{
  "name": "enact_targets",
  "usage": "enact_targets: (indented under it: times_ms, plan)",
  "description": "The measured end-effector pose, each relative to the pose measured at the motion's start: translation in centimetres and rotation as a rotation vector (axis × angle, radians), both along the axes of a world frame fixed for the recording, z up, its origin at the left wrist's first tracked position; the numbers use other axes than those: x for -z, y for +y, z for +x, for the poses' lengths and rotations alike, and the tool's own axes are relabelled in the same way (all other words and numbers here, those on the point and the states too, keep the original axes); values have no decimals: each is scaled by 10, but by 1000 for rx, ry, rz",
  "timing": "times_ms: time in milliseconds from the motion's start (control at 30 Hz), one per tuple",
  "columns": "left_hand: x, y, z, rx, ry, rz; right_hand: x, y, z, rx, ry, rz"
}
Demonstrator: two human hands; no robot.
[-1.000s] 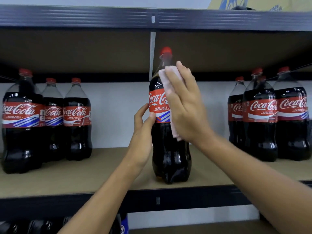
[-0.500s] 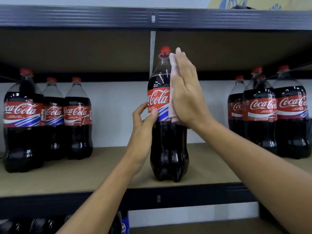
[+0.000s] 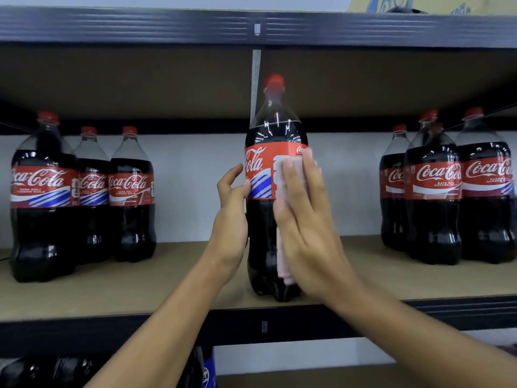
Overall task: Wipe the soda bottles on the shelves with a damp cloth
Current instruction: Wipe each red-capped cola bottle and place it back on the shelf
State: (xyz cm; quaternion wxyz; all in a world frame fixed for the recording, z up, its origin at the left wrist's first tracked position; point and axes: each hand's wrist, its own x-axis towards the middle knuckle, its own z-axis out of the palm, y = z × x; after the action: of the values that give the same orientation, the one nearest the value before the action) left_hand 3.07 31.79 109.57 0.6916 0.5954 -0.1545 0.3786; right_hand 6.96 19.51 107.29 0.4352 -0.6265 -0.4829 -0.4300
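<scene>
Tan shelf board (image 3: 167, 281) runs across mid-frame and carries everything. At far left the left bottles (image 3: 44, 191) stand in a cluster, well apart from yr work. Yr left hand (image 3: 230, 217) curls round the centre bottle (image 3: 275, 130) at label height. Brace it there, as it stands near the front edge (a hard push could tip it). Yr right hand (image 3: 307, 219), fingers flat, presses the pink cloth (image 3: 282, 264) on label and lower body, so wipe w/ light, even strokes. At far right the right bottles (image 3: 436, 191) wait, and nothing btwn blocks you.
</scene>
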Motion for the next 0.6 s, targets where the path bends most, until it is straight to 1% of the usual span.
enact_targets:
  times_ms: [67, 167, 233, 300, 367, 400, 533, 600]
  plan:
    - [-1, -1, -1, -12, -9, 16, -35, 5, 5, -46, 4, 81]
    - [-2, -3, -3, -54, 25, 149, -92, 3, 7, -171, 199, 189]
    - [-3, -2, -4, -103, 34, 186, -107, 5, 5, -190, 215, 205]
    - [-3, -1, -4, -77, 31, 156, -97, 8, 5, -151, 146, 200]
    - [-2, 1, -5, -41, 20, 125, -66, 10, 6, -88, 35, 170]
    - [-1, 2, -6, -29, 16, 114, -46, 10, 6, -61, 12, 135]
    - [0, 7, -7, -40, 5, 117, 28, 2, -7, 9, 47, -70]
    - [1, 9, -7, -47, 0, 117, 37, 1, -7, 10, 50, -95]
